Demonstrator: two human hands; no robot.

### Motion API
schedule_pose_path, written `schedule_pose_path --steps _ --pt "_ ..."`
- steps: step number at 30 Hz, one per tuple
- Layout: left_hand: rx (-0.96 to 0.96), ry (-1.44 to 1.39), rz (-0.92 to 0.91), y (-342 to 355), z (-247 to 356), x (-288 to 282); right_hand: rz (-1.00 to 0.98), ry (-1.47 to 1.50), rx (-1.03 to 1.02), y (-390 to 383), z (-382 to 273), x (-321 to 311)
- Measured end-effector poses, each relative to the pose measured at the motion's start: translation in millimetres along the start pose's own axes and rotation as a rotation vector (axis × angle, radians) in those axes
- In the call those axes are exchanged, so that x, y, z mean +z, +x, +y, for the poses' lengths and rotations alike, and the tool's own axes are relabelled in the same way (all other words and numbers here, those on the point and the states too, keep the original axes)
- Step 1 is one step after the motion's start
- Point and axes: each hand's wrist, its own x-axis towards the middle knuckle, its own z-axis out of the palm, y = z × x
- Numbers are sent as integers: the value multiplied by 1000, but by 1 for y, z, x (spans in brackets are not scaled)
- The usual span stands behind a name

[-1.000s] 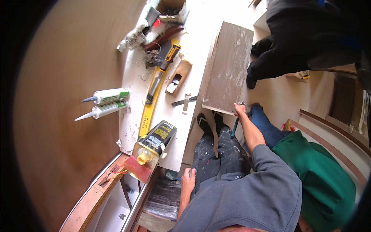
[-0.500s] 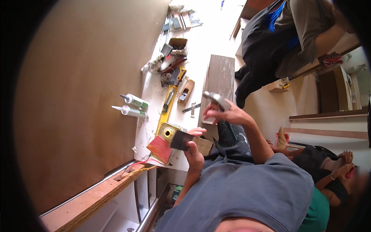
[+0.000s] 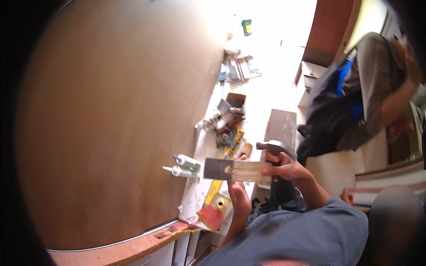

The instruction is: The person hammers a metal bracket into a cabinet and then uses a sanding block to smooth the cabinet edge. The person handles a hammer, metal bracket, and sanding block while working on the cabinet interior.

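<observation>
In front of my chest is a flat rectangular piece (image 3: 252, 171), dark on its left half and rough tan on its right, with a small hole near the join. My left hand (image 3: 239, 199) grips it from below, fingers behind and thumb at the lower edge. My right hand (image 3: 290, 170) is closed around a hammer (image 3: 278, 146) with a silver head, and its thumb touches the tan end of the piece. The hammer's handle is mostly hidden. Below my left hand's piece stands a metal can (image 3: 221, 203) with a round spout, beside a red flat surface (image 3: 210, 217).
Two sealant tubes (image 3: 184, 172) lie at the big brown panel (image 3: 120, 133). A long yellow tool (image 3: 214, 191), a wooden hand plane (image 3: 245, 148), an open box (image 3: 236, 99) and a grey board (image 3: 282, 125) are beyond. Another person (image 3: 337, 106) bends at the right.
The view has swung, so the bench appears lower and further right. My hands have come together: the piece has turned level, its tan side showing, and my right hand with the hammer now touches it.
</observation>
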Motion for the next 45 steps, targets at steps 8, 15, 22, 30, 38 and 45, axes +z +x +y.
schedule_pose_path --steps 8,15,22,30,38,45 --pt "233 461 200 187 45 68 32 125 -477 141 -205 -110" --pt "566 913 390 327 239 133 79 313 -388 157 -389 -100" --pt "1110 1520 518 401 443 140 34 268 -307 142 -520 -21" --pt "1451 1767 597 441 522 110 -184 199 -219 160 -567 87" --pt "1473 1745 463 437 517 99 -308 165 -205 183 -559 146" --pt "1416 1899 387 434 515 106 -356 197 -232 195 -548 155"
